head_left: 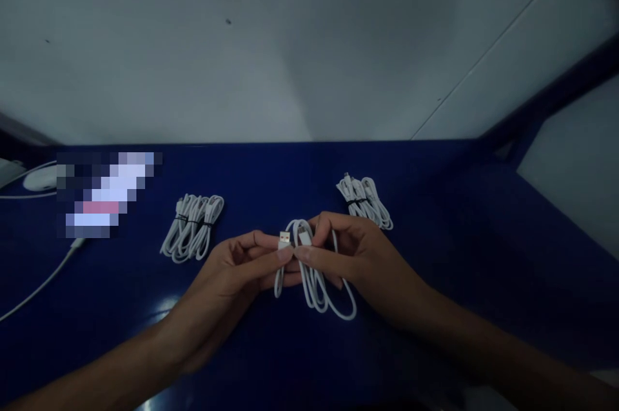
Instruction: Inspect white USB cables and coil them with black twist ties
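A white USB cable (316, 285) hangs in loose loops between my two hands, above the blue table. My left hand (246, 262) pinches it near the USB plug (285, 240), whose metal end points up. The thumb and fingers of my right hand (353, 246) are closed on the coiled loops beside a second white connector (305, 237). My thumbs nearly meet in the middle. No dark tie shows on this coil; part of it is hidden by my fingers.
Tied white cable bundles (193, 227) lie left of my hands, and more bundles (365, 201) lie behind my right hand. A blurred-out lit device (111, 195) with a white cord (43, 291) sits at the far left. A pale wall (290, 62) rises behind the blue table (271, 185).
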{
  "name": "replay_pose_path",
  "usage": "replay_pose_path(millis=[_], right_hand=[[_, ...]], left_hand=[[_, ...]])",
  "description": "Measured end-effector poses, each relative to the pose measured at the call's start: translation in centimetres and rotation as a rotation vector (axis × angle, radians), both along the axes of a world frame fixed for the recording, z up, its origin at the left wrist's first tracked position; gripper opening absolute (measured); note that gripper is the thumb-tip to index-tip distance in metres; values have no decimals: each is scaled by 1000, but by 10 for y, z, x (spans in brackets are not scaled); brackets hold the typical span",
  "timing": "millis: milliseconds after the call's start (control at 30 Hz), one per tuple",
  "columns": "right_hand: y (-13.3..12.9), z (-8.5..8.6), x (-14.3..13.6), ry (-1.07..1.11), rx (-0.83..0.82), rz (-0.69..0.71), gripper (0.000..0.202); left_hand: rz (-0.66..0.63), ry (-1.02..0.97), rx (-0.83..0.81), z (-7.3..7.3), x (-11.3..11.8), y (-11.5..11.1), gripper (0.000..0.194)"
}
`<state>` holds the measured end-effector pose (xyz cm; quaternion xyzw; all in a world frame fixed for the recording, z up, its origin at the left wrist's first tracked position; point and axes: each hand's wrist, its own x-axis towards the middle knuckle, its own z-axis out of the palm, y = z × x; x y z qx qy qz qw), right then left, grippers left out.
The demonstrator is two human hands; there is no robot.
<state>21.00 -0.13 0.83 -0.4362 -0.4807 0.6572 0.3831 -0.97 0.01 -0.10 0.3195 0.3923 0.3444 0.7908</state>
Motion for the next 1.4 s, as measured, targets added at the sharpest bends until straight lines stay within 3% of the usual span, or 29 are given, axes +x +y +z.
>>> replay_pose_path(millis=[533,1033,1400], right_hand=[[6,0,0,-22,-64,28,40],[2,-4,-3,15,-131,40,32],[-1,-7,-6,-108,36,-16,29]], left_hand=[[10,43,-94,6,1,0,27],[8,129,-68,7,5,0,24],[14,153,-75,7,6,1,27]])
